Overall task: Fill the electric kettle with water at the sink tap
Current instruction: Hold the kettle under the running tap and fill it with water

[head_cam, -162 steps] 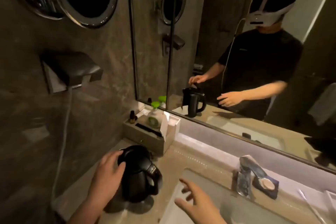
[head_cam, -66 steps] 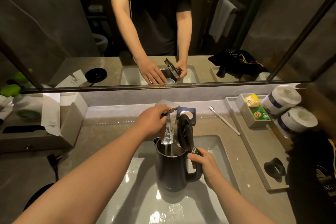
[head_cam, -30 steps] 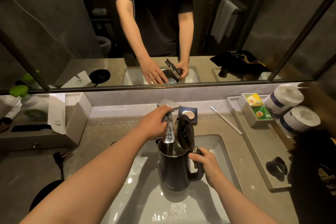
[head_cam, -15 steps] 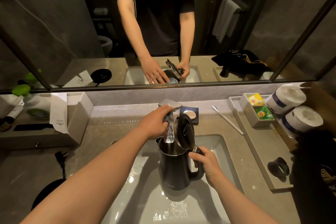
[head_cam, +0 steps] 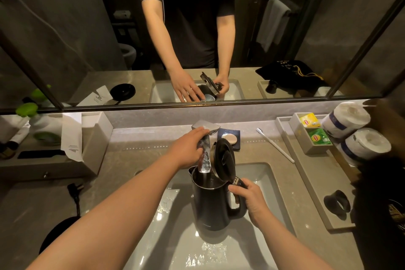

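A black electric kettle [head_cam: 211,206] stands upright in the white sink basin [head_cam: 266,184], its lid [head_cam: 223,159] flipped up. My right hand [head_cam: 248,197] grips the kettle's handle. The chrome tap [head_cam: 205,155] hangs over the kettle's mouth, and a stream of water runs from its spout down into the kettle. My left hand [head_cam: 186,149] is closed on the tap, just under its flat lever.
A soap dish [head_cam: 229,138] and a toothbrush [head_cam: 275,144] lie behind the sink. A tray with tea bags [head_cam: 311,129] and toilet rolls [head_cam: 355,131] stands at the right. The kettle base [head_cam: 57,234] and plug [head_cam: 75,190] lie at the left, near a box of toiletries [head_cam: 87,147].
Since the earliest frame the kettle went from the counter at the left into the sink and its lid was opened. Over the last second both hands and the kettle have hardly moved.
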`<state>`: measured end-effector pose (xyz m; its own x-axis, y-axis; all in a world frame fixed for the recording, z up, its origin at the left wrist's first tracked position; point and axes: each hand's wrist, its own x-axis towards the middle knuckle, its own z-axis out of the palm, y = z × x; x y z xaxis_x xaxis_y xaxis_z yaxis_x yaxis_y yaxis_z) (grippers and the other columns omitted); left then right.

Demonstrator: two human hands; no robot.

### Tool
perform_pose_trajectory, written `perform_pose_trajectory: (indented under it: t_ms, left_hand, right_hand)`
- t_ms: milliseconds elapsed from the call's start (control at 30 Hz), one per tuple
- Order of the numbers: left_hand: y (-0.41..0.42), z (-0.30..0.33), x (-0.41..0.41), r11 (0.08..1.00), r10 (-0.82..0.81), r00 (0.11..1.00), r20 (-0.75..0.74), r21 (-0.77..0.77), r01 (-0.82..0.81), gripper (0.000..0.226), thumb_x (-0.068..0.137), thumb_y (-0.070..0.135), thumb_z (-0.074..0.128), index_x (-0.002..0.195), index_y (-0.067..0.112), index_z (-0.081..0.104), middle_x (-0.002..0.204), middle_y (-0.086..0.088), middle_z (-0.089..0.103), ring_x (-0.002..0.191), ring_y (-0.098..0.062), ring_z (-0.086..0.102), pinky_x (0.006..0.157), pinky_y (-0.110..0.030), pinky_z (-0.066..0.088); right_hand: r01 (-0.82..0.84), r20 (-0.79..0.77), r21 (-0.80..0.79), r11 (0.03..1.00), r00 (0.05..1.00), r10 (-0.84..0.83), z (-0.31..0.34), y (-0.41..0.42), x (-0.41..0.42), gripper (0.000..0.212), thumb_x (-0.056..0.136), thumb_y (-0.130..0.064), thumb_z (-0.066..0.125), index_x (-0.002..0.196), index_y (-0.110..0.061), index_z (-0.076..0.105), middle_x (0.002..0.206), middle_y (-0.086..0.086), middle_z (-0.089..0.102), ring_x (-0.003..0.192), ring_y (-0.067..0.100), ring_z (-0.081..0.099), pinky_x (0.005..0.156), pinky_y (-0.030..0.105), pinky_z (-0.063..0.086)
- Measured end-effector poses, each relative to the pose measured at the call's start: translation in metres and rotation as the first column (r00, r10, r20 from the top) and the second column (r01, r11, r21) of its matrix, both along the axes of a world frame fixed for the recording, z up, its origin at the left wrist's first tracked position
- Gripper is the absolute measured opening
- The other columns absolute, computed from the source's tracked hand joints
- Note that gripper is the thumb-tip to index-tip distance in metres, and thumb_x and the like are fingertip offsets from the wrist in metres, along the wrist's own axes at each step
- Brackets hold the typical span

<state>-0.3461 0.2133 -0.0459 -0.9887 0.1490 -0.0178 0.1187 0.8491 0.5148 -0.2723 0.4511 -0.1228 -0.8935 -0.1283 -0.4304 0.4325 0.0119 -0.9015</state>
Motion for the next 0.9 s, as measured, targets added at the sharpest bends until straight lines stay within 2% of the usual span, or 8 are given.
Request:
perform_pose_trajectory:
  t_ms: [300,633,900]
  left_hand:
    - [0.0005,-0.0011,0.0003,1.0,0.001,1.0,-0.004,-0.004,-0.001,0.063,0.084,0.018,0.056,0.141,0.035,0.034,0.153,0.004,0.033,0.132,-0.02,0.039,0.104,-0.038,0.038]
    - [0.0016,-0.0026,0.0006,1.0,0.011,1.0,-0.012,-0.008,-0.011,0.064,0.084,0.018,0.057,0.14,0.036,0.033,0.152,0.004,0.034,0.132,-0.021,0.041,0.103,-0.038,0.039]
    - [0.0019,0.0002,0.0021,1.0,0.004,1.0,-0.019,-0.017,-0.004,0.064,0.085,0.016,0.056,0.142,0.034,0.033,0.154,0.003,0.031,0.134,-0.021,0.038,0.104,-0.037,0.036]
  right_hand:
    - [0.008,0.004,-0.008,1.0,1.0,-0.008,0.0035,-0.0009,-0.0006,0.018,0.062,-0.022,0.08,0.073,-0.013,0.069,0.056,-0.005,0.067,0.05,0.006,0.062,0.054,0.027,0.049]
    - [0.012,0.003,0.008,1.0,1.0,-0.012,0.0029,-0.001,0.0012,0.02,0.061,-0.024,0.079,0.073,-0.012,0.067,0.056,-0.005,0.066,0.056,0.013,0.06,0.059,0.031,0.049]
    - [0.013,-0.003,-0.014,1.0,1.0,-0.013,0.0014,0.0013,0.0008,0.017,0.061,-0.021,0.08,0.069,-0.014,0.067,0.054,-0.005,0.065,0.048,0.006,0.061,0.053,0.026,0.048]
